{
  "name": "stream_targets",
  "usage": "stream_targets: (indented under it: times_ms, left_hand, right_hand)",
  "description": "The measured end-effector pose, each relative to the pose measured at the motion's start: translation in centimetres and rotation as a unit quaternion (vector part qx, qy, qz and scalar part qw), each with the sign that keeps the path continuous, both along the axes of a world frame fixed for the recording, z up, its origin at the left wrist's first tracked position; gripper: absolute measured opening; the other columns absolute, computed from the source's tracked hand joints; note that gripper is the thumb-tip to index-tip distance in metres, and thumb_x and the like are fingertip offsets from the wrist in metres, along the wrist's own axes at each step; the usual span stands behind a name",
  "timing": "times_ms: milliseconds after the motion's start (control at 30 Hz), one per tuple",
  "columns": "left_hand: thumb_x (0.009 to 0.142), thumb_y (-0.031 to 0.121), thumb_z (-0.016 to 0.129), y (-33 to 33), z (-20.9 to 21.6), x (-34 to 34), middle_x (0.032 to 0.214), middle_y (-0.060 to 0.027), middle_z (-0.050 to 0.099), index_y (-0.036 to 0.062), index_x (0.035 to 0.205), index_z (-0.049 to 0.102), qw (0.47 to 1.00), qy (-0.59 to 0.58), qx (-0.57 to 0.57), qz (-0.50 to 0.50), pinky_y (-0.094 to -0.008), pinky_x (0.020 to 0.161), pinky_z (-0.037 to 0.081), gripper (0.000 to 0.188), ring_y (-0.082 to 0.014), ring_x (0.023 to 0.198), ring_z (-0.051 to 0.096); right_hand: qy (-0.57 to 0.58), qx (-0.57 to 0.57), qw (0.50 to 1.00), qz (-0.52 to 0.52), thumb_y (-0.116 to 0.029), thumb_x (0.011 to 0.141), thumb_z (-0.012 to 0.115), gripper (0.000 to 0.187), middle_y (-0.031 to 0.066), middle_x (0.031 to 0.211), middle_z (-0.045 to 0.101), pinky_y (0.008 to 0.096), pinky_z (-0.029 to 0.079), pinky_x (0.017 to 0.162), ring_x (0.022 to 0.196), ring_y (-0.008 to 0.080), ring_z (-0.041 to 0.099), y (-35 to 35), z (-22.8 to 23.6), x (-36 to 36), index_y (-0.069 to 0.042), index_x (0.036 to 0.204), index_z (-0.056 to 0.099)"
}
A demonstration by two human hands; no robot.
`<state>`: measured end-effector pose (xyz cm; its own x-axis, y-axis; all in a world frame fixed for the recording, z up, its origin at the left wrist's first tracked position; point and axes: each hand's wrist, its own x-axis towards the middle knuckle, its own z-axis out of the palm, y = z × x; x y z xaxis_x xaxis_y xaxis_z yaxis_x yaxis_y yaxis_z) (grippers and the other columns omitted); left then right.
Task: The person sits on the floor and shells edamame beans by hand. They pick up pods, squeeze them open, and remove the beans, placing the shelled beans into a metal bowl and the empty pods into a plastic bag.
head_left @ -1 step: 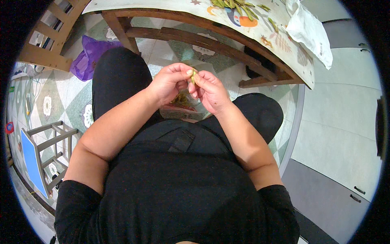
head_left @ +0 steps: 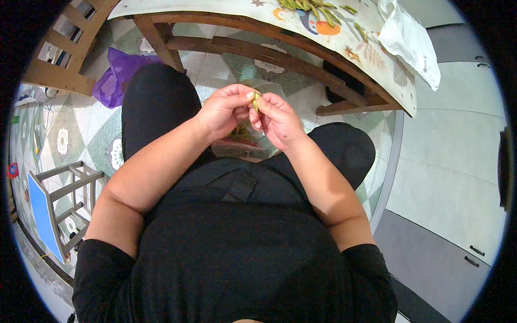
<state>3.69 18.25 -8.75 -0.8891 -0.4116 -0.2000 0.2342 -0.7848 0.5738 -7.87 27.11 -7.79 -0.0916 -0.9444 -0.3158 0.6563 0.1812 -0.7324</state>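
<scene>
Between my thumbs and fingertips is a small yellow-green bean pod (head_left: pixel 256 102), held above my lap. My left hand (head_left: pixel 222 111) pinches it from one side, with the fingers curled in. From the other side my right hand (head_left: pixel 281 120) is closed on the same pod, thumb pressed against it. The fingers partly cover the pod, so whether it is split cannot be made out. Below the hands, between my knees, an opened clear bag (head_left: pixel 265 144) holds brownish-green plant scraps (head_left: pixel 242 133), partly hidden by my wrists.
Ahead stands a wooden table (head_left: pixel 226 21) with a printed cover, several green pods (head_left: pixel 318 9) and a white plastic bag (head_left: pixel 410 42) on it. A purple bag (head_left: pixel 114 81) lies on the floor by my left knee. A blue-topped stool (head_left: pixel 44 215) is at left, pale cabinets (head_left: pixel 447 156) at right.
</scene>
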Motion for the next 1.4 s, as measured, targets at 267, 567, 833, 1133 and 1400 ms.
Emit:
stream_targets:
  times_ms: [267,567,833,1133,1400]
  left_hand:
    - [0.08,0.015,0.055,-0.2,-0.8,-0.1,0.064,0.0008,0.05,0.0061,0.076,0.054,0.993,-0.086,-0.057,0.048,-0.0187,0.047,0.029,0.01,-0.0061,0.051,0.037]
    - [0.082,0.018,0.051,0.3,-1.8,-0.6,0.065,0.002,0.048,0.008,0.079,0.052,0.998,-0.003,0.061,0.029,-0.0203,0.053,0.034,0.01,-0.0072,0.057,0.039]
    - [0.084,0.017,0.049,0.5,-1.8,-0.7,0.068,0.0018,0.051,0.0026,0.09,0.054,0.928,-0.218,-0.295,0.065,-0.0195,0.054,0.036,0.017,-0.0061,0.059,0.043]
    - [0.084,0.017,0.048,0.0,-1.6,-0.3,0.066,0.0029,0.049,0.0024,0.092,0.057,0.948,-0.2,-0.247,-0.029,-0.0185,0.053,0.034,0.019,-0.0051,0.058,0.042]
    - [0.085,0.019,0.045,-0.4,-2.8,-0.5,0.071,-0.0006,0.052,0.0013,0.091,0.054,0.978,-0.152,-0.142,-0.013,-0.0207,0.055,0.037,0.021,-0.0086,0.062,0.047]
  right_hand:
    - [0.367,-0.072,0.927,-0.04,-0.016,0.083,0.049,0.016,-0.0026,0.061,0.048,0.0185,0.032,0.045,0.052,0.0043,0.04,-0.3,-1.1,0.0,-0.008,0.07,0.048]
    - [0.042,-0.03,0.998,-0.032,-0.016,0.085,0.045,0.013,-0.0022,0.061,0.044,0.0193,0.029,0.047,0.051,0.0054,0.036,-0.2,-0.7,0.3,-0.007,0.077,0.048]
    - [0.448,-0.017,0.893,-0.045,-0.016,0.084,0.046,0.018,0.0004,0.064,0.049,0.0226,0.035,0.053,0.059,0.0093,0.043,-0.4,-2.4,-0.6,-0.003,0.072,0.048]
    - [0.582,-0.006,0.813,0.025,-0.02,0.079,0.045,0.021,0.0158,0.067,0.053,0.0376,0.04,0.057,0.064,0.0294,0.053,-0.1,-1.5,-1.2,-0.001,0.07,0.048]
    - [0.462,0.023,0.886,-0.006,-0.016,0.079,0.05,0.018,0.0043,0.059,0.052,0.0284,0.039,0.052,0.057,0.0103,0.046,-0.2,-2.2,-1.5,-0.002,0.068,0.05]
